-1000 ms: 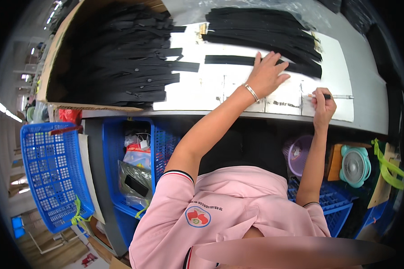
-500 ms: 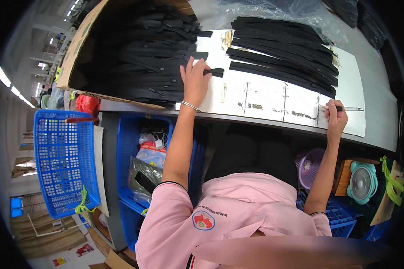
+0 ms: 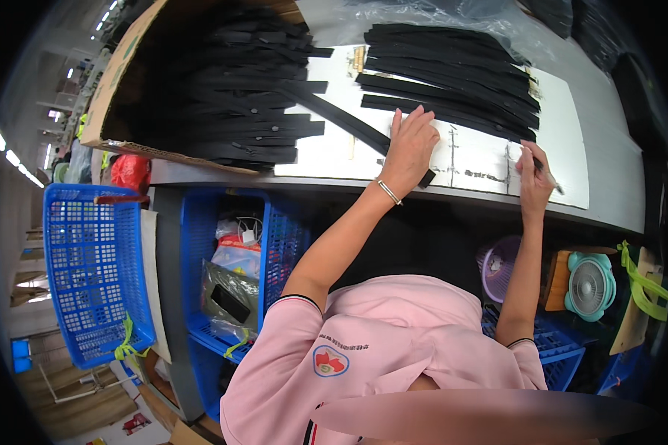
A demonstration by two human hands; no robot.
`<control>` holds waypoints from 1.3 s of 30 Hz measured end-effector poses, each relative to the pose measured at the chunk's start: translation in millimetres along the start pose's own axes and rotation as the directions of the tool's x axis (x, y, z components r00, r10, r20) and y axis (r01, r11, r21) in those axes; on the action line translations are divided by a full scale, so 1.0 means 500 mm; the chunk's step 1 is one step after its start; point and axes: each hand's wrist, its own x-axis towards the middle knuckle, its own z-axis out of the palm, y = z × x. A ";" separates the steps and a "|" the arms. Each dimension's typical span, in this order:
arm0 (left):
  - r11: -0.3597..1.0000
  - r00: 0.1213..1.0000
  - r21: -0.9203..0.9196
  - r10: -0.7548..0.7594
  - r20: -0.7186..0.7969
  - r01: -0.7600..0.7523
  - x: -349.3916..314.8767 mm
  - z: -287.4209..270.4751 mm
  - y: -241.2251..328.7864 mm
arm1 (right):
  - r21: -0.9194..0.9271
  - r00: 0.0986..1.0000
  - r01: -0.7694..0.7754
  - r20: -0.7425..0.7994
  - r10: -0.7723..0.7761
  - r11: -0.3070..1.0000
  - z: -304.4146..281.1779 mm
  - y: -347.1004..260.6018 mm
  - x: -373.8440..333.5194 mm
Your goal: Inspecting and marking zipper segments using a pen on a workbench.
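Observation:
My left hand (image 3: 410, 150) is closed on a black fabric strip (image 3: 341, 119), which runs slantwise from the pile in the cardboard box (image 3: 102, 89) to just past my fingers. Under it lies a white board (image 3: 568, 137) with dark marks and drawn lines. A thin dark pen (image 3: 548, 178), partly blurred, is gripped in my right hand (image 3: 534, 172) over the board's right part. Beyond both hands, a row of black strips (image 3: 453, 70) lies side by side, with small gaps between the nearest ones. In the box many more strips (image 3: 223, 96) are heaped, their ends reaching onto the board.
Clear plastic sheeting (image 3: 453, 15) lies at the table's back. Below the table edge are a blue basket (image 3: 100, 274), a blue crate (image 3: 193, 259) holding bags and a phone (image 3: 230, 302), a purple basket (image 3: 501, 267) and a small turquoise fan (image 3: 592, 285).
My left hand has moved right from the pile, drawing a strip out across the board. My right hand has shifted slightly, and the pen has tilted downward.

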 end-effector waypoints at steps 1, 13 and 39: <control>1.000 1.000 -0.014 0.000 0.003 0.000 0.004 -0.004 0.011 | -0.078 0.999 -0.013 0.034 0.016 0.997 -0.005 -0.001 -0.003; 0.951 0.976 0.253 -0.203 0.082 0.176 -0.073 -0.162 -0.096 | -0.264 0.802 0.578 0.359 -0.478 0.772 0.190 -0.193 -0.133; 0.929 0.961 0.357 -0.183 0.207 0.100 -0.154 -0.123 0.034 | -0.686 0.914 0.386 0.192 -0.359 0.617 -0.069 0.008 -0.106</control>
